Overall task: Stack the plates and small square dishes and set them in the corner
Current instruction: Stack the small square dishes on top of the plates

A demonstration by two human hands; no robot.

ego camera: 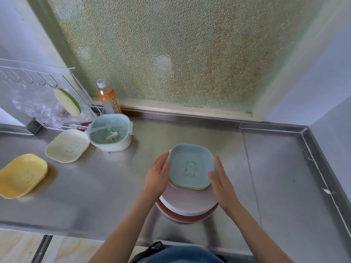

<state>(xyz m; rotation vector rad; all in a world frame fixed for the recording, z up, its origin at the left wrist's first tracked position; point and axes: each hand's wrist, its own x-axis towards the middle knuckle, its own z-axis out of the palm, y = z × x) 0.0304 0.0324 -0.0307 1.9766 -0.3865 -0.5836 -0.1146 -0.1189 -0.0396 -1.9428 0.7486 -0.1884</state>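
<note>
1. Stack (187, 204): blue bear-embossed square dish (191, 166) topping pink plates, on steel counter (117, 179).
2. Left hand (158, 176), right hand (221, 182): fingers straight, flanking stack's sides.
3. Cream dish (67, 145), yellow dish (21, 175): left of stack.
4. Orange bottle (107, 97): label unreadable.

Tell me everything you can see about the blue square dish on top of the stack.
The blue square dish is pale blue-grey with rounded corners, a raised rim and a bear outline pressed into its flat centre. It looks like matte plastic. It sits upright on top of other square dishes nested over round pink plates on the steel counter. The left hand and right hand flank its sides, fingers straight.
</note>
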